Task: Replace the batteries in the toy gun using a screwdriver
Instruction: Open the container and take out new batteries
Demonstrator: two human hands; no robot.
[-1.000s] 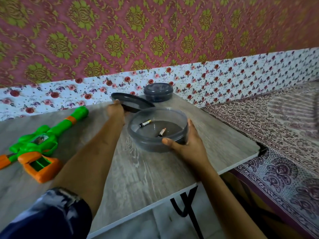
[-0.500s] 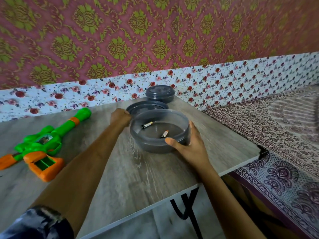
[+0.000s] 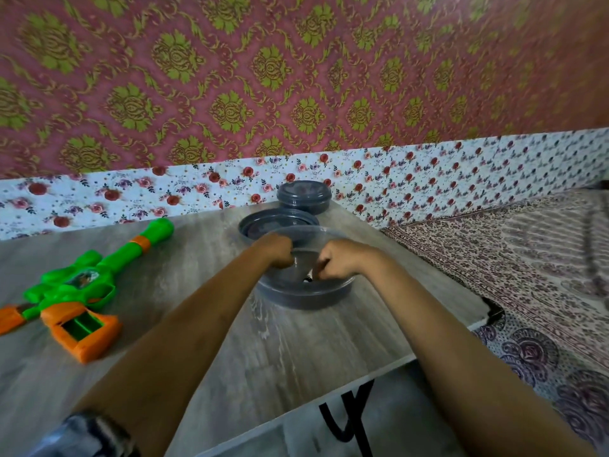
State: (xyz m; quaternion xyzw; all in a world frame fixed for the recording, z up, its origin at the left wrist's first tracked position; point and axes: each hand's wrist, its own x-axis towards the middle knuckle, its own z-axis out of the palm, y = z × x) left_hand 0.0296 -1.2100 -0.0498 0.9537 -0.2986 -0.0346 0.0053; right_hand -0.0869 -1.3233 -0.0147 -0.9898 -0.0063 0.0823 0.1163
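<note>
A green and orange toy gun [image 3: 82,282] lies on the left of the table, its orange grip showing an open battery compartment [image 3: 80,324]. Both my hands reach down into a grey translucent container [image 3: 306,296] at the table's middle. My left hand [image 3: 278,250] has its fingers curled inside the near-left rim, and what they touch is hidden. My right hand [image 3: 333,262] curls its fingertips onto a small battery [image 3: 308,279], of which only a dark end shows. No screwdriver is in view.
The container's grey lid [image 3: 250,225] lies upturned just behind it. A second, closed grey container [image 3: 304,196] stands at the back against the floral wall. The table's right corner [image 3: 491,311] meets a patterned bedspread [image 3: 527,258].
My left hand left the lid, which now lies on the table, and moved into the container. My right hand left the container's outer wall and reached inside too.
</note>
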